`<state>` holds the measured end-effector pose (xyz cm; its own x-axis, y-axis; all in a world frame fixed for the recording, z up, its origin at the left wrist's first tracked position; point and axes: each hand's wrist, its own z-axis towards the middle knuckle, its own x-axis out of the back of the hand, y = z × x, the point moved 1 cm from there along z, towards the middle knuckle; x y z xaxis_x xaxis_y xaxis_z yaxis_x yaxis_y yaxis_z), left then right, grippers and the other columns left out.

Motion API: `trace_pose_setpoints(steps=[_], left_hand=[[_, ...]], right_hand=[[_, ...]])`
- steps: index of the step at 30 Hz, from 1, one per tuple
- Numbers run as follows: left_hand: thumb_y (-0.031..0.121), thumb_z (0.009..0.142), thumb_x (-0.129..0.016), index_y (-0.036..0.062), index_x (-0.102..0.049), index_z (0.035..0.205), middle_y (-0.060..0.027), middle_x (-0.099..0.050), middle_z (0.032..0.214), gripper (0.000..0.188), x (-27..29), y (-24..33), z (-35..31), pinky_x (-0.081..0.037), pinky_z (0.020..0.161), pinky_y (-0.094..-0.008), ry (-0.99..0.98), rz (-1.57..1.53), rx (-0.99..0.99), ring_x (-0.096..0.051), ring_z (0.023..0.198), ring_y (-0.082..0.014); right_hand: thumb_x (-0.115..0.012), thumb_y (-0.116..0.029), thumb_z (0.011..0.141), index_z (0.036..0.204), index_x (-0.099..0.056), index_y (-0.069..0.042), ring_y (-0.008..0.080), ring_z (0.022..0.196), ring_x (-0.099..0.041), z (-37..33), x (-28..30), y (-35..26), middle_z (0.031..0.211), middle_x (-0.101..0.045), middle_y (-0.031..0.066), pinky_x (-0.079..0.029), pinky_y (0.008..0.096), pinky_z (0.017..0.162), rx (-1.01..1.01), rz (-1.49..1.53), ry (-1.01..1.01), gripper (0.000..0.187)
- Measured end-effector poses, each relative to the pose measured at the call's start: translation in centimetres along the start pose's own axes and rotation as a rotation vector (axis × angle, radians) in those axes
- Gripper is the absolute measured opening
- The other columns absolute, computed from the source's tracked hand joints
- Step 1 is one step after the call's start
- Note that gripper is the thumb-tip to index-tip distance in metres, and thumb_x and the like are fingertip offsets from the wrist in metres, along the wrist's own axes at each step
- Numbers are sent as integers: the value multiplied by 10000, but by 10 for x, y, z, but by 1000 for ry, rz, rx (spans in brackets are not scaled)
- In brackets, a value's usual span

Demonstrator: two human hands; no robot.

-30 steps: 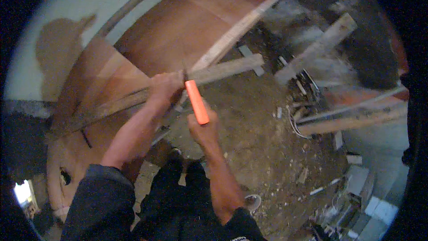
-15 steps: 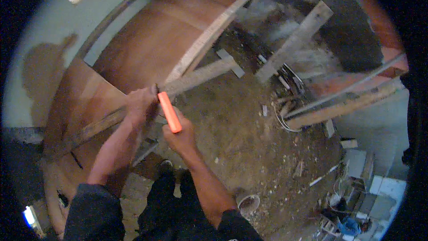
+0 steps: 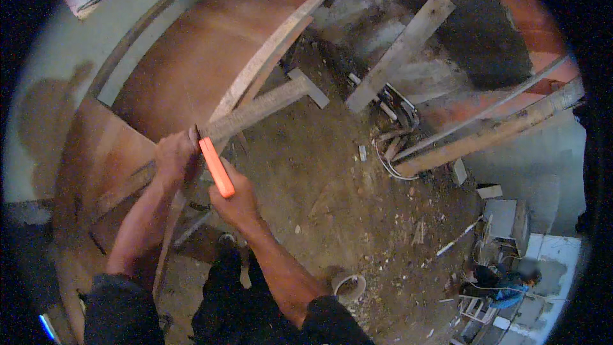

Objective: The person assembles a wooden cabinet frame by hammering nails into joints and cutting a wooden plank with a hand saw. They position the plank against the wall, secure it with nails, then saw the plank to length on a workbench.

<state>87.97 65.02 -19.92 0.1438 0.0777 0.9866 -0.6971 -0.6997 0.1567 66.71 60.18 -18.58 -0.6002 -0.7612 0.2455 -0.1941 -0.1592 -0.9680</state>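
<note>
A tool with a long, bright orange handle [image 3: 218, 169] is gripped in my right hand [image 3: 237, 199], its far end pointing up and left toward my left hand. The working end of the tool is hard to make out. My left hand [image 3: 174, 155] is closed at the near corner of a large wooden frame with a brown panel [image 3: 217, 38]. Something small and dark shows at its fingertips, and what it holds is hidden. A wooden beam [image 3: 262, 108] runs from beside my hands to the right, ending at a short crosspiece.
Debris litters the dirt floor [image 3: 306, 185]. A pale bucket [image 3: 350, 287] stands right of my legs. An upright-looking plank [image 3: 402, 51] and a long timber [image 3: 491, 134] lie beyond to the right. At lower right, a person in blue [image 3: 507, 291] is near a small wooden stool [image 3: 477, 310].
The whole view has shifted, so both hands and the frame appear further left. The orange-handled tool stays in my right hand, beside my left hand.
</note>
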Motion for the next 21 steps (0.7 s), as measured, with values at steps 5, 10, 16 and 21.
trace_pose_setpoints(steps=[5, 10, 16, 21], left_hand=[[384, 1028, -401, 81, -691, 987, -188, -736, 884, 421, 11, 7, -8, -559, 744, -560, -37, 101, -72, -710, 795, -446], [378, 1029, -398, 77, -705, 916, -204, -734, 884, 445, 19, 11, -10, -562, 746, -550, -56, -1, 53, -712, 787, -434], [389, 1040, -378, 63, -725, 859, -223, -733, 886, 509, 11, 6, -1, -560, 735, -553, -53, 116, -94, -715, 799, -434], [383, 1047, -359, 37, -726, 912, -229, -733, 897, 522, 6, 7, 0, -555, 756, -557, -48, 59, -40, -712, 817, -450]], right_hand=[[-623, -25, 885, 1475, -496, -48, 263, 972, -708, -150, 85, -72, 1097, -704, 190, -552, 367, 826, -140, -146, -34, 604], [-576, -14, 908, 1457, -521, -63, 277, 899, -738, -117, 75, -55, 1044, -732, 175, -576, 379, 780, -311, -228, -131, 554], [-610, -70, 881, 1385, -565, -12, 276, 703, -620, -13, 8, -9, 856, -667, 177, -524, 395, 674, -96, -43, -42, 509], [-616, -71, 900, 1475, -487, -60, 364, 892, -719, -165, 78, -65, 1134, -708, 208, -576, 413, 747, -119, -251, -29, 589]])
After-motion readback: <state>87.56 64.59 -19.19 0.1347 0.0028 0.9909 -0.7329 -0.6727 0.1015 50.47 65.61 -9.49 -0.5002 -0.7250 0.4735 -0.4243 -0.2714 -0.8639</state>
